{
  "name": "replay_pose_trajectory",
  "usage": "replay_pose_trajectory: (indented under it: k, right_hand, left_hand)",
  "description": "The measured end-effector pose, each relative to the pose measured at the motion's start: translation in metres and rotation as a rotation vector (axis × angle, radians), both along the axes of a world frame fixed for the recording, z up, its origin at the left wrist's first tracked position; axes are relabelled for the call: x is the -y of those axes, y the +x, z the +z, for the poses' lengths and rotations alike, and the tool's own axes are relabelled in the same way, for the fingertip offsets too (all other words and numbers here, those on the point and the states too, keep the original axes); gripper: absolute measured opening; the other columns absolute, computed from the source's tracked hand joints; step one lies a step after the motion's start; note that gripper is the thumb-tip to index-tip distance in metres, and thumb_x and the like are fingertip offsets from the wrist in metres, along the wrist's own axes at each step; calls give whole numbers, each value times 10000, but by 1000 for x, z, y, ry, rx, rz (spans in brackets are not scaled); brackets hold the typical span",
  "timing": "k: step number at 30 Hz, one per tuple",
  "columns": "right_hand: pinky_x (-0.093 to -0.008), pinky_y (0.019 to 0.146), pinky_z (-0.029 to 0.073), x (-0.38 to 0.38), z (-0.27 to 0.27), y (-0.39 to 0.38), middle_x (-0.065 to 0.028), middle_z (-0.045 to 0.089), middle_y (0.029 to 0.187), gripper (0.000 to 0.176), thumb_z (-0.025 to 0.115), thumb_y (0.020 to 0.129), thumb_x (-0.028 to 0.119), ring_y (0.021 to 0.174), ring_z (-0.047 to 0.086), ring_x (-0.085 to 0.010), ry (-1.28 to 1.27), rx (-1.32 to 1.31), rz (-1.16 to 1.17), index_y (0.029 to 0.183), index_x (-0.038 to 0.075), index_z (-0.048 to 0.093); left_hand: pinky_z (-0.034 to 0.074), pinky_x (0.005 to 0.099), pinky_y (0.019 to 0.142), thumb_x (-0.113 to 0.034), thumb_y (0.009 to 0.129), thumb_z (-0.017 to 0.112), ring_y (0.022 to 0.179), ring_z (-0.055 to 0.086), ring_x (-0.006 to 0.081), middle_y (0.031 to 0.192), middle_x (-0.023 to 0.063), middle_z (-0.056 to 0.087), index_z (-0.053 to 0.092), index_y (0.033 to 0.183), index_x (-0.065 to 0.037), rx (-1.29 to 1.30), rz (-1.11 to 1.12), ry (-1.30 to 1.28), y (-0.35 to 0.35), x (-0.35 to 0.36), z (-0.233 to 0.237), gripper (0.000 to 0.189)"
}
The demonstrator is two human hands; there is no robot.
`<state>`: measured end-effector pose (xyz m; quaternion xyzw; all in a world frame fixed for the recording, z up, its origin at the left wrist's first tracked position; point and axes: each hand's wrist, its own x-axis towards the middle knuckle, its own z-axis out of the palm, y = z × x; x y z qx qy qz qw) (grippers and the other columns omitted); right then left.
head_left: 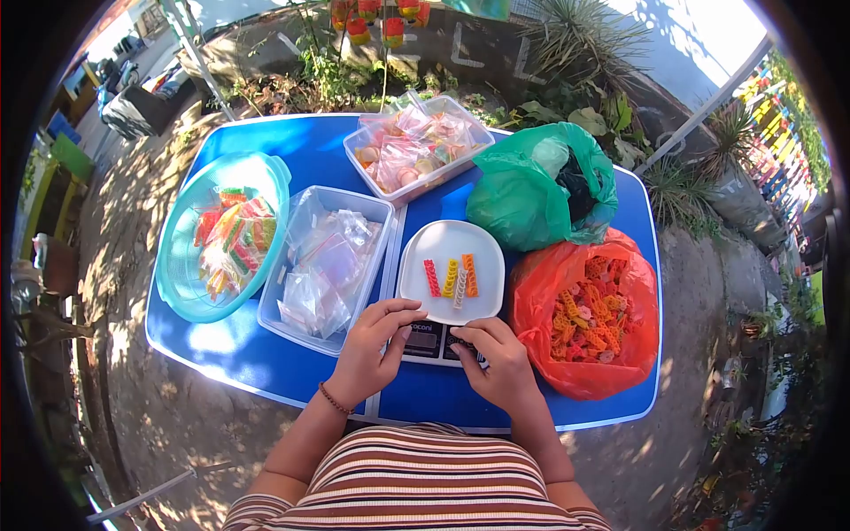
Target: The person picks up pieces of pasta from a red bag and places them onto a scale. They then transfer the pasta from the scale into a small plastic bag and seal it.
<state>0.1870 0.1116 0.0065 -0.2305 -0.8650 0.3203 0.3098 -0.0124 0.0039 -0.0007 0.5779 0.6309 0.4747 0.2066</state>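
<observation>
A white plate [416, 305] sits on a kitchen scale [425, 343] with a dark display panel. On the plate lie several short ridged sticks: a pink one [431, 278], a yellow one [450, 278], an orange one [470, 275] and a pale one [459, 289]. My left hand [374, 347] is at the scale's left front corner, fingertips by the plate's rim, thumb apart from the fingers. My right hand [498, 361] is at the right front corner, index finger and thumb parted over the panel. I see nothing held in either hand.
A red bag [531, 354] of orange and pink ridged pieces stands right, a green bag [505, 199] behind it. Left are a teal basin [173, 283] of colourful packs and a tub [273, 305] of clear plastic bags. Another tub [361, 161] of filled packets stands at the back.
</observation>
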Motion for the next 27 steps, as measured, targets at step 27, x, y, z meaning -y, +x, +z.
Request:
replay_pose_trajectory:
  k: [27]
  right_hand:
    - [-382, 760, 545, 9, 15, -79, -134, 681, 966, 208, 751, 833, -24, 862, 667, -300, 63, -99, 234, 1037, -9, 713]
  left_hand:
    - [530, 447, 937, 47, 880, 557, 1041, 656, 390, 1146, 192, 683, 675, 1146, -13, -335, 378, -41, -63, 8, -12, 297]
